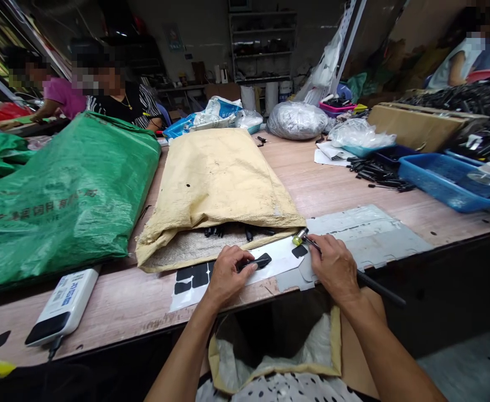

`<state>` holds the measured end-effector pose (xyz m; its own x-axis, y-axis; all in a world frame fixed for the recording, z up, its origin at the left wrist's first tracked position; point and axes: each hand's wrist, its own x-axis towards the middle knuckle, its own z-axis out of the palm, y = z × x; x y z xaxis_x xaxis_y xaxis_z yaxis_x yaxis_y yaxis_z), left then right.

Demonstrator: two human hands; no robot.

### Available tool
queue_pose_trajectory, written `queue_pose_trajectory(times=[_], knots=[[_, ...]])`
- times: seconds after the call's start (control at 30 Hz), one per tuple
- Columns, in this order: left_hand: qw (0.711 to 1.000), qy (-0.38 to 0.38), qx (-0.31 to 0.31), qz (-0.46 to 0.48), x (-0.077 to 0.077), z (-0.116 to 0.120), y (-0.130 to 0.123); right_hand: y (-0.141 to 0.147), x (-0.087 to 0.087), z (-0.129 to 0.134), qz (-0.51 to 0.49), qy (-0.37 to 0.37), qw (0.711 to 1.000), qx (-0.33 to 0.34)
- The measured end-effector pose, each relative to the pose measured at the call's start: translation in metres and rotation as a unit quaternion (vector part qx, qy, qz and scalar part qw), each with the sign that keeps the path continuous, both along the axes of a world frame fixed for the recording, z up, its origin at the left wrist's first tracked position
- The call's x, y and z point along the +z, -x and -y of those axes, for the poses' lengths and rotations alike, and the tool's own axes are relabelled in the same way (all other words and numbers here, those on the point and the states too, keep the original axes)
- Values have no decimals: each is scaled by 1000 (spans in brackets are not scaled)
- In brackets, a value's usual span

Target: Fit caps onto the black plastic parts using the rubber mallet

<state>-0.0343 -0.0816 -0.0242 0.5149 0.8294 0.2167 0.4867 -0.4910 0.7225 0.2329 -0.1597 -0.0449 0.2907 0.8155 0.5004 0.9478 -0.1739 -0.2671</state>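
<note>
My left hand (230,273) pinches a small black part (261,261) over a white sheet (241,282) at the table's front edge. Black stickers (194,276) lie on that sheet, left of the hand, and a single black sticker (299,252) is near its right end. In my right hand (333,265) is a hammer (301,235) with a yellow-green face; its dark handle sticks out to the right below the hand. The hammer's head hangs just above the single sticker. Beyond both hands, a yellow sack (223,178) lies with its mouth open, showing black parts (214,230).
A green sack (72,190) and a white power bank (65,304) are at left. A grey sheet (364,234), black parts and a blue tray (454,181) are at right. An open sack (337,346) lies on my lap. Several people sit across the room.
</note>
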Motion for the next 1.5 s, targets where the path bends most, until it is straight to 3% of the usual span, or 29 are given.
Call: queue_pose_trajectory(times=[0.17,0.27,0.37,0.53,0.67,0.87,1.07,1.27,1.5], knots=[[1000,15,-1,0,1,1,0,8,14,8,-78,-50,995,23],[1000,16,-1,3,2,2,0,29,29,16,-158,-88,979,94],[1000,14,-3,3,1,1,-1,53,40,21,-209,-79,960,171],[1000,2,-4,3,-2,0,-1,80,44,20,-228,-40,945,233],[1000,3,-2,-2,-2,0,0,91,42,20,-200,-69,945,250],[1000,13,-8,-4,1,0,0,98,30,21,-131,-10,963,234],[1000,20,2,-4,0,1,-1,87,36,23,-138,-83,965,206],[1000,1,6,-14,1,2,-2,81,35,25,-125,-27,973,190],[1000,11,-1,-17,2,1,1,27,34,7,-90,-80,989,90]])
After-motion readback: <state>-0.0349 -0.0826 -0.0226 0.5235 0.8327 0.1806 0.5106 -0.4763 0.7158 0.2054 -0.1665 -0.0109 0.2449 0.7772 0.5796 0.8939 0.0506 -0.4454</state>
